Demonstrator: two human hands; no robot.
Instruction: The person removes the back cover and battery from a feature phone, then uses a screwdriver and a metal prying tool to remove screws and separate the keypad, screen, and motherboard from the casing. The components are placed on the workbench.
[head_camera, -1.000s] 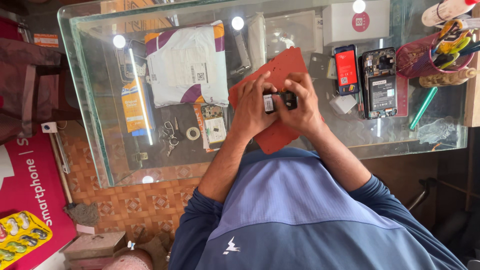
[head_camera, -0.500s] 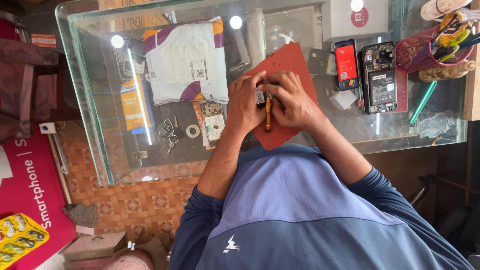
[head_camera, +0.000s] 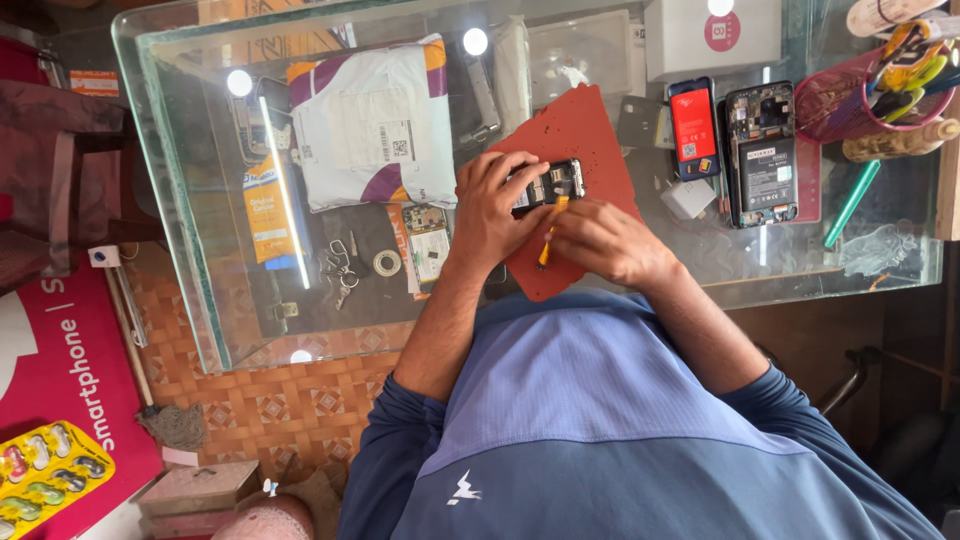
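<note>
While the left hand (head_camera: 492, 205) clamps the opened phone (head_camera: 552, 184) on the red mat (head_camera: 585, 130), the right hand's (head_camera: 600, 240) fingers pinch a yellow-handled screwdriver (head_camera: 547, 238) at its near edge. A slip could gouge the exposed board, I judge.

On the glass table (head_camera: 180, 200), a white mailer bag (head_camera: 372, 125) with purple and orange corners lies beyond my left hand (head_camera: 490, 210). A white box (head_camera: 712, 35) sits at the far edge. An orange packet (head_camera: 265, 205) lies near the table's left edge.
</note>
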